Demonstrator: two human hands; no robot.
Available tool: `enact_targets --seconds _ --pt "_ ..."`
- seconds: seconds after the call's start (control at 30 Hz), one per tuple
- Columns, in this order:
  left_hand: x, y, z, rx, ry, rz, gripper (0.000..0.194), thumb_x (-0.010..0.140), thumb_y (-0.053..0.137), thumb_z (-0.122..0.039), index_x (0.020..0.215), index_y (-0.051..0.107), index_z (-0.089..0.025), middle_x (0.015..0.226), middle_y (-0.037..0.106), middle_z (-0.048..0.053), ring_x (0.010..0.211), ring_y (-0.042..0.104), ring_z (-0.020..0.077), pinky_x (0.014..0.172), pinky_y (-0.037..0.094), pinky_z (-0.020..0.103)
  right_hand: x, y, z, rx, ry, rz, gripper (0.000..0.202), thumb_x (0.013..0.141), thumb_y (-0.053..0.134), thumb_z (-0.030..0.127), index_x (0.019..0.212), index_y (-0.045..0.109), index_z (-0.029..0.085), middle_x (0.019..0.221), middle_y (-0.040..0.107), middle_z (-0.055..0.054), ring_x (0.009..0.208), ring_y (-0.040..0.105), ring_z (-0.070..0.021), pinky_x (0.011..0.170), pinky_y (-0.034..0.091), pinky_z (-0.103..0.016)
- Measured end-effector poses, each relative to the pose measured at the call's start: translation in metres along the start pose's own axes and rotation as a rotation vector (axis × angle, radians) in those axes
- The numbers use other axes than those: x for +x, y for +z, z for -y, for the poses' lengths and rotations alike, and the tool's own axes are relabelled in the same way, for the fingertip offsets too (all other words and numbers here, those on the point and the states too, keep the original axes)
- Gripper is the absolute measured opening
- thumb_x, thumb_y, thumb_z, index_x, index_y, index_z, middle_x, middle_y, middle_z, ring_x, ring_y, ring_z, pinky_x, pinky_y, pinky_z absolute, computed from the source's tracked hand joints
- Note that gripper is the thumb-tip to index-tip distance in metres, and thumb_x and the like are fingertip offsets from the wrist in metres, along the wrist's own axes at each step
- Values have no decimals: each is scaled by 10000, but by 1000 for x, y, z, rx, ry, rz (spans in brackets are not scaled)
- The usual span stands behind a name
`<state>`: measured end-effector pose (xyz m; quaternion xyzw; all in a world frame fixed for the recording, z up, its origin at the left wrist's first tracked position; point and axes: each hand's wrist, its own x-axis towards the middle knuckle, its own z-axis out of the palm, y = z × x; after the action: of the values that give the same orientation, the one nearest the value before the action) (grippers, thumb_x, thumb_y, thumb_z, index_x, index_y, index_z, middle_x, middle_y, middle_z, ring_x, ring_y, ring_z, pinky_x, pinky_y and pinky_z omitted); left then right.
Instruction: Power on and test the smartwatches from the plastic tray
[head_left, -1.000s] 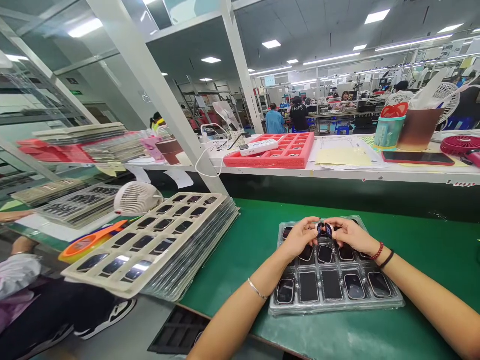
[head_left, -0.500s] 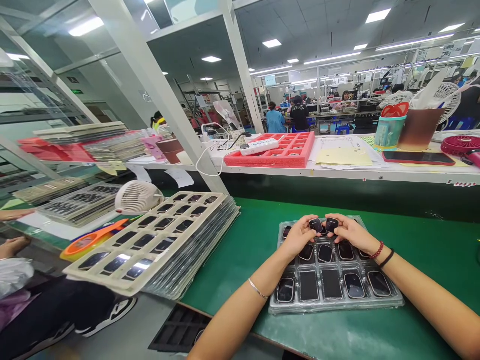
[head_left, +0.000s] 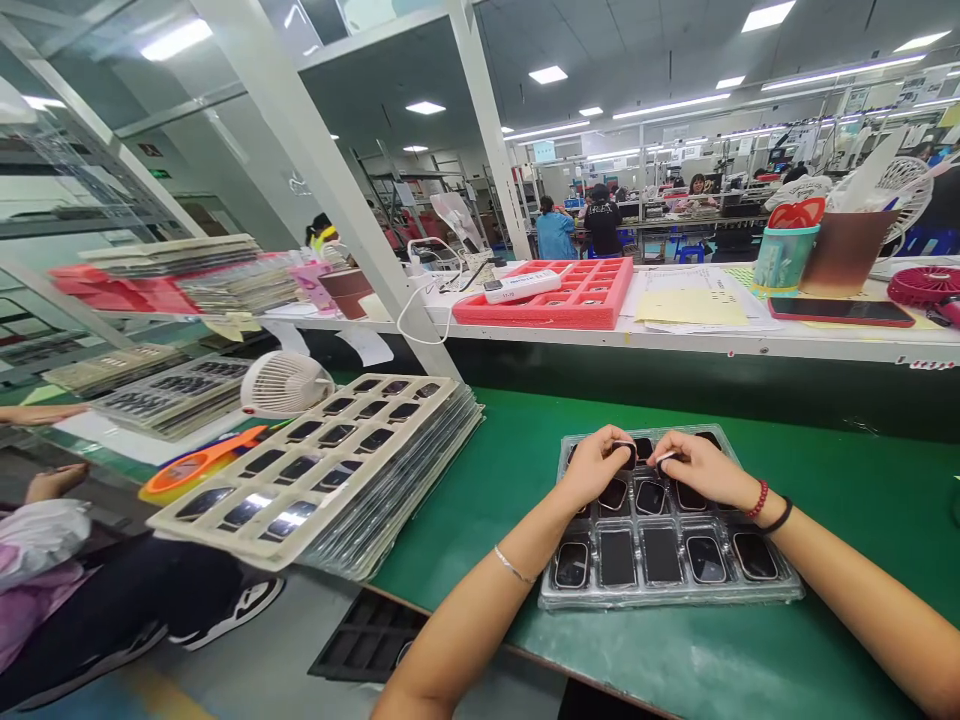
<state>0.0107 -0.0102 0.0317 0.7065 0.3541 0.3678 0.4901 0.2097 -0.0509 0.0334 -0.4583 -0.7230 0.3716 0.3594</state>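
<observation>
Over the far rows of a clear plastic tray (head_left: 667, 603), my left hand (head_left: 600, 465) pinches a dark, rounded-square smartwatch screen (head_left: 625, 456) between thumb and fingers. My right hand (head_left: 694, 468) is closed on a second smartwatch screen (head_left: 664, 458), tilted so that mostly its pale edge shows. The two hands are a short gap apart. Below them, more screens lie in the tray's pockets, such as a framed one (head_left: 649, 496) in the middle row. Along the near row sit framed screens and plain dark rectangles (head_left: 618, 557). My fingers hide some far pockets.
Left of the tray stands a tall stack of trays with screens in a cream top tray (head_left: 289, 500). Behind it are a white fan (head_left: 285, 385) and orange tape (head_left: 199, 465). A shelf (head_left: 697, 337) with a red foam tray (head_left: 551, 310) runs behind. A co-worker's hand (head_left: 56, 482) is far left.
Both hands have turned the screens they hold, the right one now nearly edge-on. The hands have moved slightly apart, and a far-row screen shows between them. The view has shifted a little.
</observation>
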Motion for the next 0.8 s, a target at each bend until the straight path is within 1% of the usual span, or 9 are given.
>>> enact_targets --seconds 0.1,0.2,0.27,0.33,0.4,0.47,0.57,0.7,0.8 --pt "-21 -8 -22 411 123 58 77 757 538 -201 764 609 -172 784 637 25 740 557 153 677 395 257 -12 10 23 -391 -135 68 111 743 546 136 764 642 187 799 643 -40 781 589 -187 742 444 -311" --pt "-50 -11 -38 692 163 246 108 771 531 -204 726 627 -183 717 632 13 681 547 146 651 367 262 -24 24 41 -610 -141 236 123 759 562 169 762 681 198 764 657 -43 736 600 -195 674 424 -285" --pt "-66 -11 -42 863 168 345 150 797 516 -229 713 631 -179 703 632 23 682 555 160 679 359 290 -28 27 49 -720 -124 298 142 785 557 205 787 699 201 779 675 -60 725 613 -209 622 407 -279" --pt "-77 -9 -43 1041 175 341 185 819 498 -252 720 629 -166 746 630 54 741 564 195 730 354 336 -30 19 55 -818 -113 306 162 800 545 210 776 704 202 772 684 -69 709 620 -217 581 385 -278" --pt "-80 -5 -44 1153 187 296 193 832 480 -256 753 626 -157 804 616 78 790 558 218 765 351 372 -32 2 59 -899 -104 280 193 808 527 199 720 699 204 736 686 -69 677 620 -215 546 359 -278" --pt "-76 2 -47 1155 235 300 177 838 476 -249 803 625 -161 891 609 87 846 551 220 816 351 393 -36 -18 62 -971 -74 247 220 796 522 179 649 684 205 681 677 -68 639 614 -211 518 338 -276" --pt "-63 21 -50 1048 350 386 166 840 495 -274 872 629 -182 1108 581 95 1029 520 234 929 322 418 -48 -37 59 -1058 40 270 195 739 555 171 582 667 197 600 652 -66 588 611 -212 495 336 -266" --pt "-47 57 -46 998 384 481 267 817 532 -374 963 617 -167 1326 474 127 1224 409 285 1042 233 490 -73 -34 49 -1119 151 379 112 701 611 246 698 691 169 709 686 -87 647 645 -241 535 400 -272" --pt "-45 76 -43 958 344 499 321 779 565 -326 1038 583 -137 1325 477 156 1256 382 302 1075 203 504 -92 -25 44 -1102 152 311 187 724 613 252 870 674 152 853 694 -100 727 653 -242 585 432 -279"
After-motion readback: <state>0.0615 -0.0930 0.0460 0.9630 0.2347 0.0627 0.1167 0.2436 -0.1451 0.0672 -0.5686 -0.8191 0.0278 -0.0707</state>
